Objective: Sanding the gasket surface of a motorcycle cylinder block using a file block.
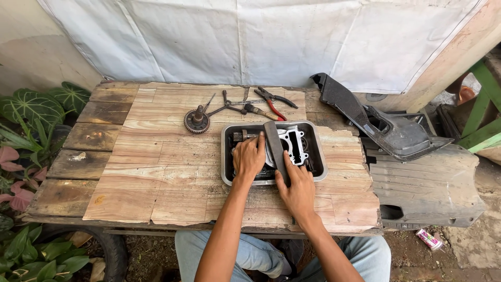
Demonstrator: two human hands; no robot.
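Note:
A shallow metal tray [226,137] sits on a worn wooden table [156,172] and holds dark engine parts and a pale metal gasket-shaped piece [295,145]. My left hand [248,156] rests inside the tray, palm down on the parts at its left side. My right hand [298,189] lies over the tray's near rim, gripping the lower end of a long dark flat bar [274,141] that runs up across the tray. What lies under my left palm is hidden.
Behind the tray lie a toothed gear on a shaft [197,120], red-handled pliers [273,101], and a few slim hand tools [229,106]. Black plastic body panels [386,128] lean at the right. Leafy plants [31,109] crowd the left edge. A white tarp [250,36] hangs behind.

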